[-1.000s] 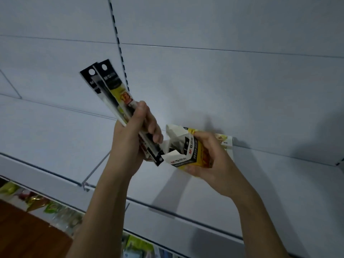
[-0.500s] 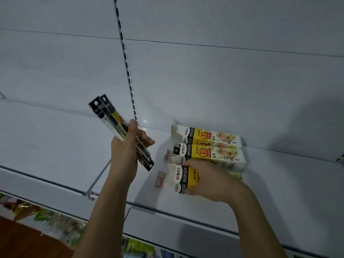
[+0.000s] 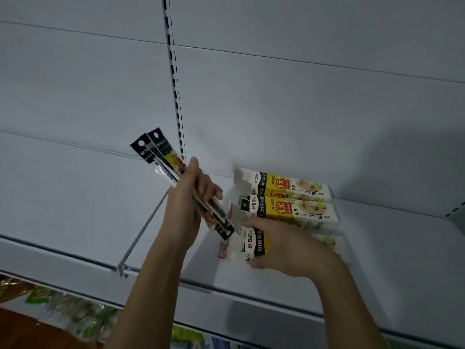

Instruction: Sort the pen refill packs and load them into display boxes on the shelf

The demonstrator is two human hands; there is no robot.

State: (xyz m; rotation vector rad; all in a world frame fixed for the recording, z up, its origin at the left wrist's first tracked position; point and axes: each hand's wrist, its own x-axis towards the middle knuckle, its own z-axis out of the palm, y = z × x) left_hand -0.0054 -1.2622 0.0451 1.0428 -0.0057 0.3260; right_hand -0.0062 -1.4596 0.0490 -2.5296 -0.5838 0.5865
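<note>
Left hand point(image 3: 187, 205) grips a bundle of pen refill packs point(image 3: 176, 180), fingers curled round its lower half, thumb up along the side. Bundle is clear of the shelf point(image 3: 377, 268), at about 9 o'clock from the boxes. Long axis runs 11 to 5 o'clock; black hang-hole headers are at the 11 end, the 5 end hangs just above the open mouth of the front display box point(image 3: 251, 244).

Right hand point(image 3: 289, 248) lies over the front box, fingers only slightly bent, thumb at the near edge. Looks like pressing it down, not a real grip.

Three boxes sit side by side on the shelf: back box point(image 3: 281, 183), middle box point(image 3: 289, 210), front box. All have their long axis roughly 9 to 3 o'clock, open flaps at 9, tight against each other.

Step in hand, as I read it: seat the front box square in the row, then feed in the packs. To do it well:
- keep the right hand pinning the box so it doesn't slide toward 3
- swing the bundle flat to the 9–3 axis before pushing
- lead with the low end, headers left showing at the mouth
- watch the loose flap at 9, it could fold in and jam
</note>
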